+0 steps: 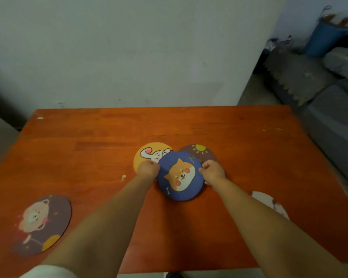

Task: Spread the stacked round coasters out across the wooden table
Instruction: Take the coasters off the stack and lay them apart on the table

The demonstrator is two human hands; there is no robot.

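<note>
A blue round coaster with a dog face (180, 176) lies mid-table on top of two others. My left hand (148, 169) pinches its left edge and my right hand (212, 171) pinches its right edge. A yellow coaster with a white rabbit (149, 153) pokes out behind on the left. A brown coaster with a sun (199, 152) pokes out behind on the right. A brown coaster with a pale bear (41, 224) lies alone near the front left. A white coaster (269, 201) at the front right is partly hidden by my right forearm.
The orange-brown wooden table (88, 147) stands against a pale wall. A small white scrap (123, 177) lies left of my left hand. A grey sofa (333, 121) and a blue bucket (323, 37) are off the table's right side.
</note>
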